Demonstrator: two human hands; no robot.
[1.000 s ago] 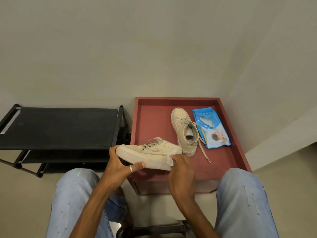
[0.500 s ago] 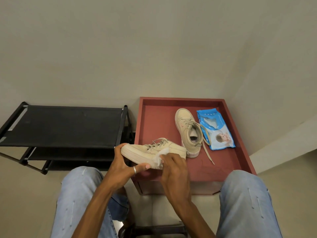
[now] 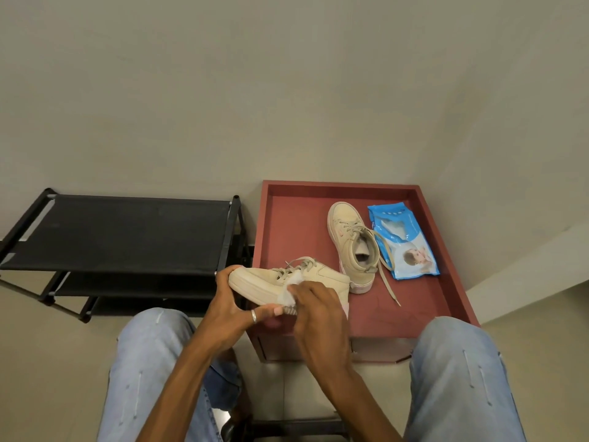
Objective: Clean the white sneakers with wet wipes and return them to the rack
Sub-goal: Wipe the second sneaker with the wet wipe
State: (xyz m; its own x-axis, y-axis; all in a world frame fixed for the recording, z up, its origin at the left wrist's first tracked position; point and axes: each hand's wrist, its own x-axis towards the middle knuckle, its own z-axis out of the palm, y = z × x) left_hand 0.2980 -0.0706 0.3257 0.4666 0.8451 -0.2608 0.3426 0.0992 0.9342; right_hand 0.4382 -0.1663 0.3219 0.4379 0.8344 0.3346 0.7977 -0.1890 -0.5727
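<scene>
My left hand (image 3: 234, 309) grips an off-white sneaker (image 3: 261, 280) by its toe and sole, holding it sideways above the near left corner of the red tray table (image 3: 293, 224). With my right hand (image 3: 318, 317) I press a crumpled white wet wipe (image 3: 291, 290) against the sneaker's side, near the middle. The second sneaker (image 3: 352, 247) lies on the tray, toe pointing away, its lace trailing to the right. A blue pack of wet wipes (image 3: 403, 240) lies beside it on the right.
A black shoe rack (image 3: 118, 234) with fabric shelves stands to the left of the tray against the wall. My knees in light blue jeans (image 3: 149, 362) frame the bottom of the view. A wall corner rises at the right.
My right hand with the wipe has slid left along the sneaker's side, from the heel end toward the middle. The left hand keeps its grip on the toe.
</scene>
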